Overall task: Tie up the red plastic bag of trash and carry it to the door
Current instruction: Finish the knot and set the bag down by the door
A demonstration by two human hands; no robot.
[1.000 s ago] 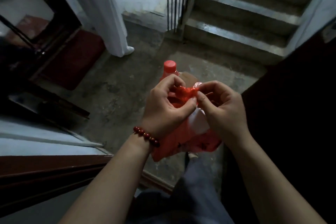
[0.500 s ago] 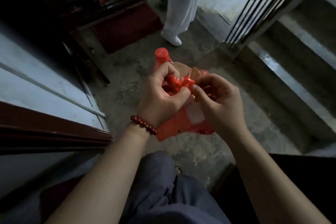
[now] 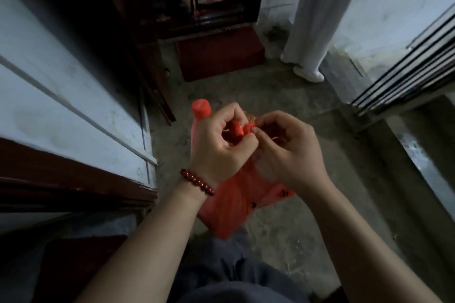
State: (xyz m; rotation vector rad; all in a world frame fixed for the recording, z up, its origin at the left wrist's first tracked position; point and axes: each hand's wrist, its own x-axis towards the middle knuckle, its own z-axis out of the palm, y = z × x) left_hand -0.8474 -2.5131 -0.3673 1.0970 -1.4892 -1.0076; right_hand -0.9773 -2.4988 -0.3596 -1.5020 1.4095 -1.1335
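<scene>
Two things are changing as I am turning. The pale wall panel [image 3: 61,106] is sliding in at my 9 o'clock. The dark doorway [image 3: 221,17] with its red mat [image 3: 219,59], which sat off toward 10 o'clock a second ago, is now lying straight ahead at 12. I judge that I am already facing the door while the tying is not yet finished.

My left hand [image 3: 219,145], with the bead bracelet [image 3: 197,181] on its wrist, is curling tight. Its thumb and forefinger are pinching one twisted end of the red plastic bag [image 3: 231,206]. A red bottle cap [image 3: 201,107] is poking out of the bag at 11 o'clock from that hand. The knot [image 3: 240,128] is bunching between my two hands, and the grip on it looks much as it did a second ago. The body of the bag is hanging from it toward 6 o'clock, clear of the concrete floor [image 3: 283,229] and just above my knee.

My right hand [image 3: 288,152] is also closing narrow, its fingertips nipping the other end of the plastic right beside the knot. I cannot tell whether the knot is pulled snug yet.

Farther right, at 1 o'clock, a person in white trousers [image 3: 312,19] is standing by the wall. They were on my left a second ago. The black railing [image 3: 406,69] and the stair step [image 3: 418,150] are now swinging round to 3 o'clock.
</scene>
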